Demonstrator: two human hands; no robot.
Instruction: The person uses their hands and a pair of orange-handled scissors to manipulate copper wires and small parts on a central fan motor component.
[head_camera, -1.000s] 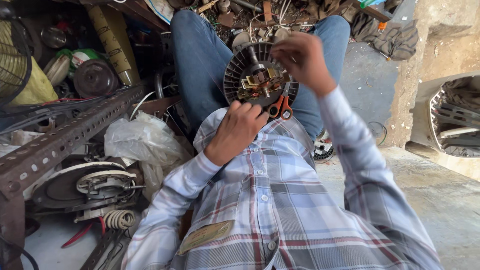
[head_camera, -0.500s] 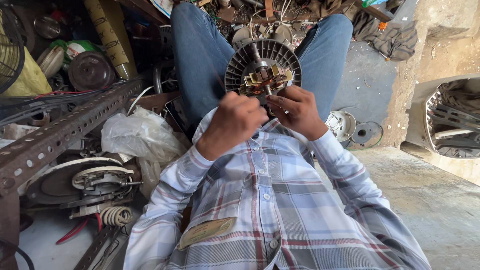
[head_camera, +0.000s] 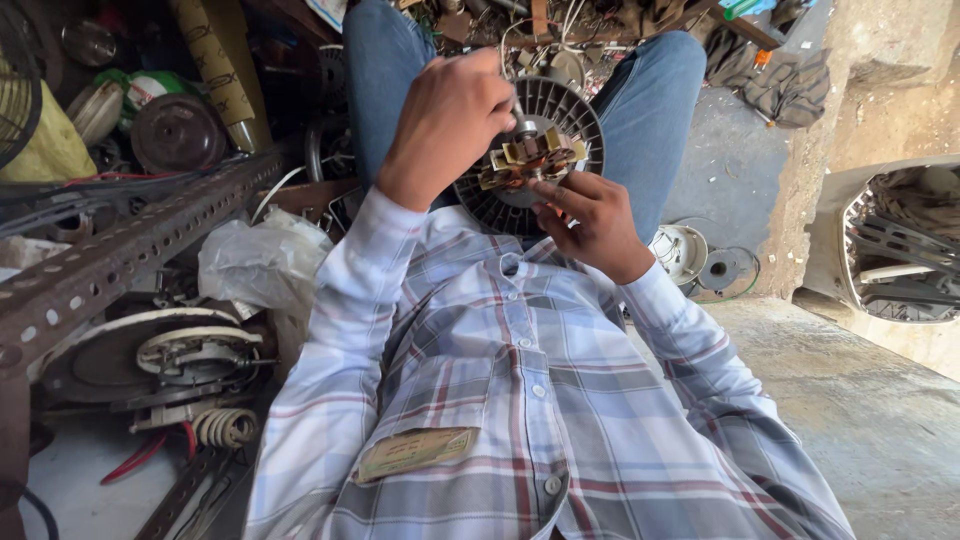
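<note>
Over the lap, the left hand (head_camera: 450, 125) pinches the shaft top of the ribbed fan motor (head_camera: 530, 150) while the right hand (head_camera: 590, 220) closes fingers under its coil core (best gripped steadily), and a yellowish cardboard tube (head_camera: 215, 75) leans at upper left.

Round fan motor core (head_camera: 545, 135), dark slotted laminations in a ring, copper-and-yellow winding block at its centre with a short metal shaft stub. Held up tilted over the lap between the jeans-clad knees, face toward the camera.
</note>
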